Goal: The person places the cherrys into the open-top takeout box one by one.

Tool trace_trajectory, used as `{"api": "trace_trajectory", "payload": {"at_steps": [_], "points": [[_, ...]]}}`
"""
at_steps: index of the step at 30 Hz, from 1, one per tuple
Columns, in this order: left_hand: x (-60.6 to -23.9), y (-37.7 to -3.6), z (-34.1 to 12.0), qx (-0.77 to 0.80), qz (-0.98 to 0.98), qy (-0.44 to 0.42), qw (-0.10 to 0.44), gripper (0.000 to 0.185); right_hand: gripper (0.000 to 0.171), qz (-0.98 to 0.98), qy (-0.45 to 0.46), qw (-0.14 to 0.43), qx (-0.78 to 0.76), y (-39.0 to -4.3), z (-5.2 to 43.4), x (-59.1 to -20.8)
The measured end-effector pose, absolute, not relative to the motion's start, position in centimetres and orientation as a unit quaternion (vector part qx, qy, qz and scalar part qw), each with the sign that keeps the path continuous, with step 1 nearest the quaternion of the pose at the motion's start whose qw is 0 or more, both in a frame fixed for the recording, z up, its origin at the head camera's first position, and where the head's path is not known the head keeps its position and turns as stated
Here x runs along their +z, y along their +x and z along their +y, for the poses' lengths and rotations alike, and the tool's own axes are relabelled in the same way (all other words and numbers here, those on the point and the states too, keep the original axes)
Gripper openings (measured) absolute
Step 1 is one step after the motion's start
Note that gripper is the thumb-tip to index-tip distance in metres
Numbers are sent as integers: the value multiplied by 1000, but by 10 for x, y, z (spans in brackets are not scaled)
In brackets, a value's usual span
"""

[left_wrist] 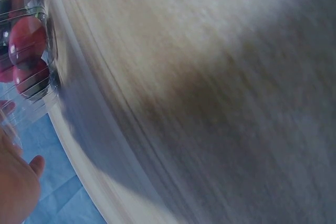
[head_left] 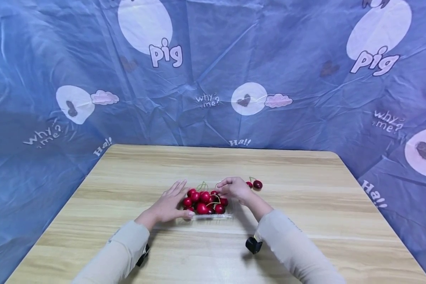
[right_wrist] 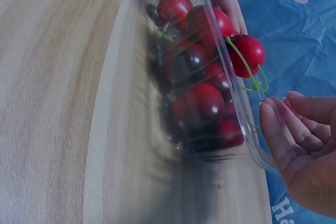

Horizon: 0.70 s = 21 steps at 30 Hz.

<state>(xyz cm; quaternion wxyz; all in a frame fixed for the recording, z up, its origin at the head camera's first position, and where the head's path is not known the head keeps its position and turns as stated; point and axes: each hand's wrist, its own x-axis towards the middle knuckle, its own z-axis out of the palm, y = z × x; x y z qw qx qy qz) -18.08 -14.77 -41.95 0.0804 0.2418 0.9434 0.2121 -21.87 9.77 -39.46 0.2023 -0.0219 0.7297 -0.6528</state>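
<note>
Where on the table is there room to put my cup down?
The table is bare along its far edge and down both sides. It is crowded in the middle: the left hand and right hand flank the clear tray of cherries, with loose cherries beside it.

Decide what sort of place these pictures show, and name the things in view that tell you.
Probably a makeshift set for filming rather than a kitchen: a wooden table ringed by a blue cartoon-print sheet, with only a clear tray of cherries on it between the left hand and right hand.
</note>
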Motion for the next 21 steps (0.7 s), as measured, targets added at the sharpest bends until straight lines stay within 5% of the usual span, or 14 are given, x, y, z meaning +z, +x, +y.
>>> {"api": "trace_trajectory", "payload": {"at_steps": [21], "points": [[-418,-182,-146,202,945,243,78,88,21,700,-18,174,-693,-232,148,-392]]}}
